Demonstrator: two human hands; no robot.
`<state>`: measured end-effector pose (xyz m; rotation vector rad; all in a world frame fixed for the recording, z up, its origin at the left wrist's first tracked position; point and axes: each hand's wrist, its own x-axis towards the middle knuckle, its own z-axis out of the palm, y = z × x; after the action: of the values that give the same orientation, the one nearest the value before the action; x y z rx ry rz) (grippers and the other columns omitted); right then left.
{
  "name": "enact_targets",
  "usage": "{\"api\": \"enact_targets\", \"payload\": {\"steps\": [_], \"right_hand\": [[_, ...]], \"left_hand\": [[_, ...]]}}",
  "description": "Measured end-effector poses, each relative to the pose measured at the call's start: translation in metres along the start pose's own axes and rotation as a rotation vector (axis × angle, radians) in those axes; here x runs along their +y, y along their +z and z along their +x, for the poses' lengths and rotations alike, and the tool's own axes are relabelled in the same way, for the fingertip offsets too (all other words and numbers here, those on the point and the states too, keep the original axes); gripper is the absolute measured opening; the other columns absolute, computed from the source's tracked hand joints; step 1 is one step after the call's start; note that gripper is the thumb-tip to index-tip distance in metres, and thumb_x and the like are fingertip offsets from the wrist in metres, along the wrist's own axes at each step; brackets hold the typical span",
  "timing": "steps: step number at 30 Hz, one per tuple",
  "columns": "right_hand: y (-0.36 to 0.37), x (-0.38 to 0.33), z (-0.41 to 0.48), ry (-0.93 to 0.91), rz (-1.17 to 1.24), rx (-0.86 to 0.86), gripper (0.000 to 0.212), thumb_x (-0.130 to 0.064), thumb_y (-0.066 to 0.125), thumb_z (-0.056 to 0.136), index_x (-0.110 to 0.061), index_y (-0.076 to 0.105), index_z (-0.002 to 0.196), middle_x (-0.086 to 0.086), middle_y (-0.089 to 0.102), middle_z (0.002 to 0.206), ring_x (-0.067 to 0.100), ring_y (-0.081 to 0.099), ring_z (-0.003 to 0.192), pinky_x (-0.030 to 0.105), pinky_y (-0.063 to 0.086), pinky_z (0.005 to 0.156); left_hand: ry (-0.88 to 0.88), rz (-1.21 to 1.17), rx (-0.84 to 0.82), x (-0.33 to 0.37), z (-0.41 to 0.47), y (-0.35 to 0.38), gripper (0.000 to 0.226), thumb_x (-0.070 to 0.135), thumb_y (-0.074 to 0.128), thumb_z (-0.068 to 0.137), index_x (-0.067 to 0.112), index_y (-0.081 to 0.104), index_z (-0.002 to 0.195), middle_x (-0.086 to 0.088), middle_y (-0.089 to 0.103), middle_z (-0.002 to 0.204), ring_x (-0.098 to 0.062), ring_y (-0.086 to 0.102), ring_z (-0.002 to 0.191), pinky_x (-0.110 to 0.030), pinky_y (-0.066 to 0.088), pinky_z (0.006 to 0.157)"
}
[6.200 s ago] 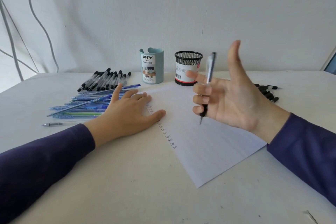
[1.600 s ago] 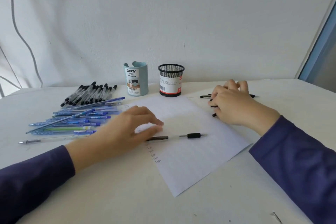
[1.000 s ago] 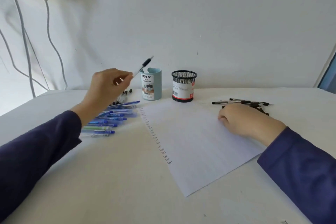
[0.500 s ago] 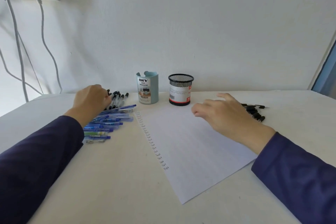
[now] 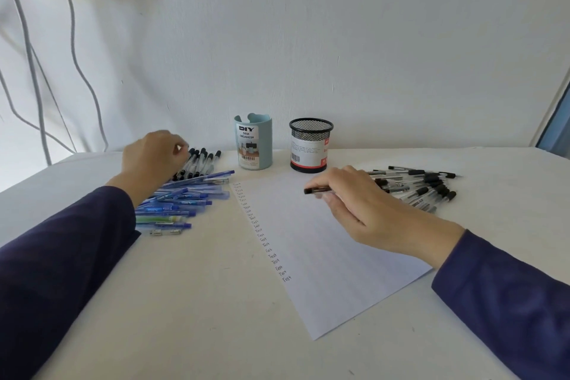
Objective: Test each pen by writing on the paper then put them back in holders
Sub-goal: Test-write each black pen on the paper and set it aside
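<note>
A white paper (image 5: 327,250) lies mid-table with a column of "Test" words (image 5: 266,236) down its left edge. Behind it stand a pale blue holder (image 5: 253,145) and a black mesh holder (image 5: 311,145). My right hand (image 5: 367,207) hovers over the paper's far part, shut on a black pen (image 5: 316,190); only its dark end sticks out to the left. My left hand (image 5: 152,156) rests with curled fingers on a row of black-capped pens (image 5: 202,162). Whether it grips one is hidden.
Several blue pens (image 5: 179,200) are fanned out left of the paper. Another heap of black-capped pens (image 5: 422,187) lies to the right. Grey cables (image 5: 72,40) hang down the wall at the far left. The white table (image 5: 200,302) stands against the wall.
My left hand came down from holding a pen aloft and now sits on the black-capped row. My right hand moved over the paper and has a black pen end between its fingers.
</note>
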<state>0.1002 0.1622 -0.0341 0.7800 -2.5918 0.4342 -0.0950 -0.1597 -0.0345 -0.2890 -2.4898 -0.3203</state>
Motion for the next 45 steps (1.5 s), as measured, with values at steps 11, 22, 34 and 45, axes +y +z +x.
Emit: {"api": "enact_targets", "payload": {"steps": [11,22,34,45], "right_hand": [[-0.002,-0.008,-0.002,0.154,0.036,0.16,0.048,-0.071,0.051,0.077,-0.033,0.059,0.106,-0.016,0.051,0.064,0.0,0.052,0.079,0.028,0.04,0.088],[-0.004,-0.013,0.001,0.093,0.229,0.091,0.031,-0.032,0.073,0.085,-0.024,0.065,0.114,-0.006,0.057,0.078,0.008,0.056,0.076,0.009,0.037,0.07],[0.001,-0.041,0.005,0.643,1.282,-0.178,0.042,-0.033,0.037,0.098,-0.013,0.061,0.126,0.013,0.064,0.063,0.022,0.055,0.055,0.03,0.048,0.059],[0.025,-0.061,-0.002,0.376,0.952,-0.163,0.013,-0.011,0.07,0.088,-0.016,0.061,0.079,-0.007,0.058,0.057,0.004,0.046,0.05,0.017,0.036,0.051]], "left_hand": [[0.635,-0.252,-0.304,0.076,-0.064,-0.006,0.045,0.056,0.04,0.09,0.037,0.057,0.128,0.019,0.056,0.117,-0.003,0.061,0.094,-0.025,0.051,0.08],[0.569,-0.314,-0.427,0.08,-0.083,0.006,0.06,0.063,0.026,0.086,0.04,0.051,0.136,0.019,0.043,0.144,-0.003,0.049,0.122,-0.016,0.033,0.101],[0.498,-0.334,-0.493,0.082,-0.083,0.004,0.071,0.066,0.026,0.081,0.027,0.056,0.133,0.007,0.053,0.134,-0.01,0.05,0.121,-0.021,0.033,0.104],[0.488,-0.316,-0.484,0.082,-0.085,0.001,0.04,0.039,0.046,0.099,0.026,0.054,0.136,0.008,0.049,0.141,-0.006,0.047,0.122,-0.015,0.026,0.103]]}}
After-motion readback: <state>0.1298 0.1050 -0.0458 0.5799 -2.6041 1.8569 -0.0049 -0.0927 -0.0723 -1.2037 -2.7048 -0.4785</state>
